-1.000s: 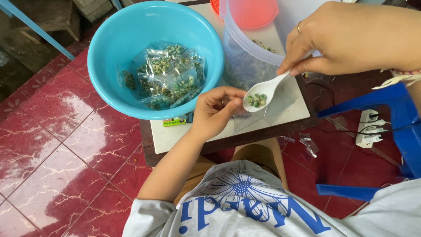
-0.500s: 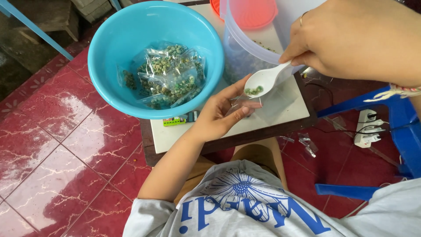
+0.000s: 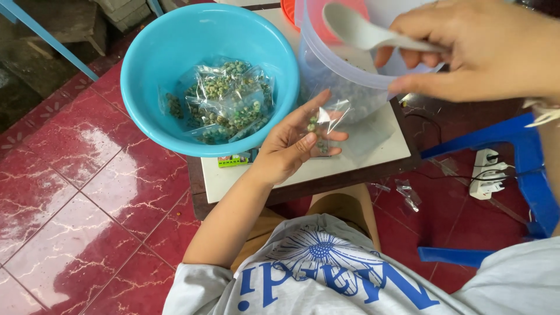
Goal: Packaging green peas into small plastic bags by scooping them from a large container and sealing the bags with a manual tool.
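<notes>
My left hand [image 3: 289,149]: it is open with the palm up. A small clear bag [image 3: 324,125] lies on my fingers, and my thumb rests on its near edge. A few green beads sit inside the bag.

My right hand [image 3: 478,49]: my fingers are closed around the handle of a white spoon [image 3: 364,32]. The scoop end points left and sits over the clear tub [image 3: 344,81].

Clear tub: it stands on the white board [image 3: 373,146], just behind my left fingers. It has something dark inside, but I cannot tell what. A red lid [image 3: 350,7] shows at the top, partly hidden by the spoon.

Blue bowl [image 3: 157,70]: it is round and big, just left of the tub. One edge sits on the board.

Packs in the bowl [image 3: 224,102]: small clear bags full of green and pale beads lie in a pile.

Label [image 3: 233,158]: a small green and bright sticker peeks out under the bowl's near edge.

Little table [image 3: 297,189]: dark wood, under the white board.

Floor [image 3: 87,192]: shiny red tiles.

Right side: a blue plastic chair [image 3: 525,169] and a white power strip [image 3: 487,175] on the floor near it. Empty clear bags [image 3: 405,192] lie by the table.

In the way: my right hand and the spoon hide part of the tub.
</notes>
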